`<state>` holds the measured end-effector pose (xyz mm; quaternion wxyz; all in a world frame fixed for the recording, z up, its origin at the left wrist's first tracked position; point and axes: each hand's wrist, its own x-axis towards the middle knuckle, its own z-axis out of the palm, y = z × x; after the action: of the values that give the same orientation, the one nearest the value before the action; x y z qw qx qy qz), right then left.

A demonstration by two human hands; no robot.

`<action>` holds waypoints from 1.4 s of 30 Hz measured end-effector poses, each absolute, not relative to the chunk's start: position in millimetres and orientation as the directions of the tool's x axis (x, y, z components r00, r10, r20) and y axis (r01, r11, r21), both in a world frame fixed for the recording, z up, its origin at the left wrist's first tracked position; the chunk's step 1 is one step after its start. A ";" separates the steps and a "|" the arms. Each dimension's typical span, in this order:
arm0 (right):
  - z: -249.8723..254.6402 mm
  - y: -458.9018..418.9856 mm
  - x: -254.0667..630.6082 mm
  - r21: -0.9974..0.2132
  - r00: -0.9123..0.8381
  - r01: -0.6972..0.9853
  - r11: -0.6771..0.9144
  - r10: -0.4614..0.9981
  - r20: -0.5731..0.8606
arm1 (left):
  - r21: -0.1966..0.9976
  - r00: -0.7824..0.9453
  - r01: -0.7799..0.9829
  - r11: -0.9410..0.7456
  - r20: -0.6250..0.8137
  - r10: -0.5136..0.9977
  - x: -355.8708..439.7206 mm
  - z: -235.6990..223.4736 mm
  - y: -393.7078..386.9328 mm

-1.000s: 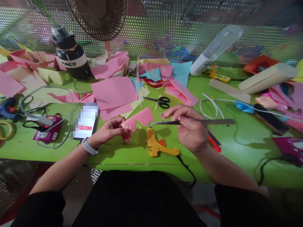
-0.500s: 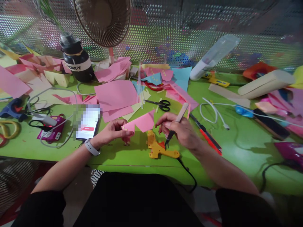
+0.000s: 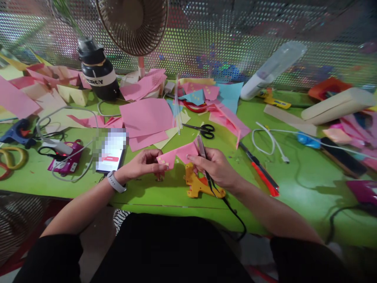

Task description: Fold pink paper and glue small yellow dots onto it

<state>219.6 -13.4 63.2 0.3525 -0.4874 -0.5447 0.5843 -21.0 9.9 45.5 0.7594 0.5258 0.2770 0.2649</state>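
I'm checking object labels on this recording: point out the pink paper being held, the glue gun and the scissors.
Pink paper (image 3: 186, 150): head view, on the middle of the held piece.
Glue gun (image 3: 193, 188): head view, on its yellow body.
Scissors (image 3: 202, 128): head view, where blades meet handles.

My piece (image 3: 190, 149): pink, small pale-yellow squares toward one end. Tweezers (image 3: 201, 147): greyish up top, black lower down. Glue gun (image 3: 193, 185): yellow, orange trigger (image 3: 204, 181), black cord (image 3: 235, 213). Table (image 3: 147, 197): vivid green. Cutter (image 3: 262, 177): red and black. Scissors (image 3: 207, 131): black handles. Large sheet (image 3: 147, 118): plain pink. Folded scrap (image 3: 194, 97): light blue, yellow dots. Bottle (image 3: 101, 78): black, white band, dark lettering. Phone (image 3: 113, 148): whitish screen, red bar. Socket block (image 3: 68, 162): purple. Fan (image 3: 132, 23): brown, pink stem (image 3: 141, 67). Mesh (image 3: 188, 43): grey, regular rows of holes. Cloth (image 3: 120, 220): black-and-white stripes. My watch strap (image 3: 116, 182): pale. My sleeves (image 3: 54, 255): plain black.
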 end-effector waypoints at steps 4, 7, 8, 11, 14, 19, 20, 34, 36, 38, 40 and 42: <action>62.3 -15.1 219.7 -0.983 -0.264 0.102 -0.150 0.949 -0.172 | 0.943 0.684 -0.022 0.332 -0.228 0.693 -21.4 48.1 8.9; 62.9 -17.4 218.3 -0.987 -0.269 0.090 -0.133 0.951 -0.152 | 0.941 0.666 0.070 0.330 -0.291 0.687 -21.8 51.5 7.9; 62.9 -18.2 217.8 -0.987 -0.267 0.088 -0.133 0.952 -0.152 | 0.943 0.661 0.083 0.323 -0.294 0.690 -22.2 52.3 7.9; 61.3 -19.2 217.4 -0.986 -0.246 0.085 -0.146 0.955 -0.163 | 0.942 0.649 0.093 0.323 -0.304 0.698 -24.2 52.7 8.5; 58.1 -18.8 218.3 -0.985 -0.223 0.058 -0.164 0.959 -0.173 | 0.932 0.674 0.058 0.358 -0.301 0.675 -25.5 51.5 8.8; 56.7 -19.6 217.7 -0.983 -0.236 0.084 -0.160 0.956 -0.176 | 0.924 0.635 0.148 0.352 -0.362 0.683 -23.0 52.3 7.8; 56.8 -20.0 217.3 -0.983 -0.247 0.088 -0.158 0.953 -0.176 | 0.927 0.629 0.164 0.338 -0.362 0.687 -22.5 52.6 7.7; 51.6 -16.5 221.3 -0.980 -0.192 -0.050 -0.194 0.965 -0.181 | 0.932 0.606 0.155 0.329 -0.353 0.713 -27.8 56.9 10.0; 49.9 -13.8 221.7 -0.967 -0.181 -0.110 -0.231 0.961 -0.210 | 0.931 0.625 0.146 0.336 -0.350 0.698 -29.8 56.6 10.9; 49.9 -10.7 221.3 -0.952 -0.169 -0.162 -0.258 0.958 -0.231 | 0.929 0.637 0.140 0.343 -0.349 0.687 -32.2 54.1 12.5; 50.8 -8.4 219.9 -0.943 -0.150 -0.195 -0.271 0.958 -0.244 | 0.929 0.641 0.100 0.356 -0.334 0.691 -34.5 49.7 14.5; 51.6 -7.4 218.2 -0.939 -0.125 -0.214 -0.270 0.961 -0.248 | 0.927 0.628 0.021 0.375 -0.304 0.716 -36.2 44.4 16.3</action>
<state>218.2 -7.4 51.6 0.4594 -0.4758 -0.3923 0.6393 -36.2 16.3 44.4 0.7456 0.5082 0.3626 0.2330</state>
